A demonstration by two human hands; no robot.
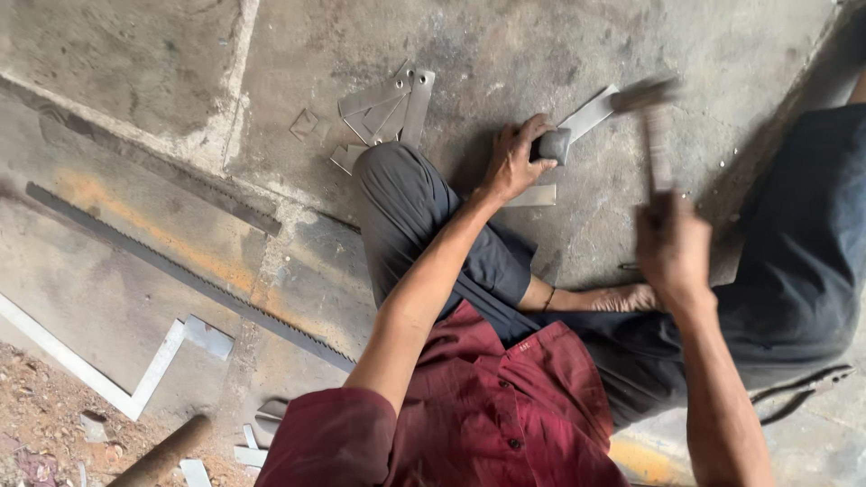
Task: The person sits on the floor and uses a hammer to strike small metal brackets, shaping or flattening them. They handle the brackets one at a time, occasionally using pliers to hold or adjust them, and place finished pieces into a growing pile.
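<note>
A small dark block (552, 144) is held down on the concrete floor (559, 45) by the left hand (516, 162), far of centre in the scene, just beyond the bent knee in grey trousers (406, 216). The fingers of that hand are curled around the near and left sides of the block, with the thumb pressed against it. A pale metal strip (591, 114) is seen running out from under the block toward the far right, and a second short strip (532, 196) lies flat just near the hand. To the right, a hammer (651, 117) is gripped by the right hand (672, 248); the fingers are wrapped tightly around the handle, and the hammer head, blurred by motion, is raised above the far end of the strip. Both hand and tool are smeared, so finer detail cannot be told. A bare foot (622, 298) is tucked between the two arms. To the far left of the knee, a loose pile of cut metal strips (388, 108) is scattered. Farther left, a long saw blade (180, 271) is laid diagonally across the floor, and an L-shaped metal piece (135, 383) lies near it. A wooden handle (162, 455) is seen at the near left edge.
</note>
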